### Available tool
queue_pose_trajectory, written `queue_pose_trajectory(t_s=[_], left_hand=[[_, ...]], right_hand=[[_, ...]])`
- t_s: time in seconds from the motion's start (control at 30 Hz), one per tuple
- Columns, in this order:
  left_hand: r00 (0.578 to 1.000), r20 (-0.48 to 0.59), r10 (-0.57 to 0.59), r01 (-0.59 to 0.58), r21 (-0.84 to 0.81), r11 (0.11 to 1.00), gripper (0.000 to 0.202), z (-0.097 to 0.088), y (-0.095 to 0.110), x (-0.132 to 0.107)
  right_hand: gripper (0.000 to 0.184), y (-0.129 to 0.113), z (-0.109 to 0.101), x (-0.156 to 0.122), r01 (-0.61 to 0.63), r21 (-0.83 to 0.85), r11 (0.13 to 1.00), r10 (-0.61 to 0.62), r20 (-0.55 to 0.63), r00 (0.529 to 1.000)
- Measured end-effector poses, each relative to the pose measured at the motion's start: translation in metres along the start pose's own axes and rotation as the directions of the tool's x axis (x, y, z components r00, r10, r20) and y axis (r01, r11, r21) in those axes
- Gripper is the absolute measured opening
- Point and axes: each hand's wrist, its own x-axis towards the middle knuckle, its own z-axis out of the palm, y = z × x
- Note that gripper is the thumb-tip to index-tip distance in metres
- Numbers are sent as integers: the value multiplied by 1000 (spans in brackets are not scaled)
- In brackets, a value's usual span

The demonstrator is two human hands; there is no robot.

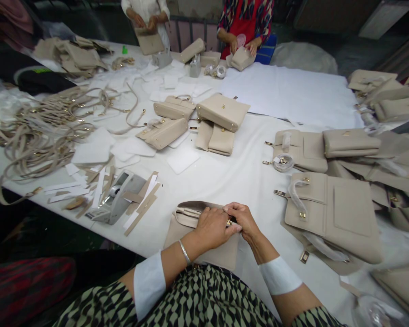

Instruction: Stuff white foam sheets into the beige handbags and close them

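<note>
A beige handbag [177,234] lies in front of me at the table's near edge, its dark inside showing along the far rim. Across the bag's top rests my left hand [214,227], its fingers curled over the beige leather and its thumb by a small gold metal fitting [229,223]. My right hand [242,220] pinches the bag's edge at the right, close to that fitting. Both hands touch the same bag and nearly meet. Whatever lies under the fingers is hidden.
Several beige bags [347,204] are piled at the right, others [221,113] in the middle. A grey tape dispenser [122,195] stands left among paper strips. Tangled straps [37,131] cover the far left. Two people [241,27] handle bags across the white table [252,172].
</note>
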Motion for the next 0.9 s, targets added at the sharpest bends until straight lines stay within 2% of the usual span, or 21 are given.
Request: queue_pose_trajectory(t_s=[0.13,0.3,0.37,0.5,0.63,0.7,0.8,0.9], left_hand=[[998,48,-49,52,-84,995,32,-2,3,7],[997,-16,-72,68,-195,978,13,-4,-1,3],[998,3,-64,64,-174,983,10,-4,-2,3],[999,29,-17,18,-29,999,16,-3,1,7],[992,-100,71,-62,89,994,20,2,7,5],[983,-172,63,-45,111,993,16,3,6,0],[957,-287,-47,87,127,988,11,-1,-12,-11],[883,-450,-134,225,155,962,10,-11,-47,-26]], right_hand=[[21,-1,0,-2,1,73,997,0,-7,1000],[17,-1,0,-3,-11,104,995,10,9,1000],[17,-1,0,-3,-16,102,995,15,14,1000],[18,0,0,-3,-18,88,996,17,13,1000],[23,2,1,-1,-3,54,999,4,-9,1000],[26,5,0,-1,2,30,1000,-2,-17,1000],[28,8,-2,-2,30,-35,999,-32,-50,998],[28,9,-4,-3,85,-133,988,-98,-95,991]])
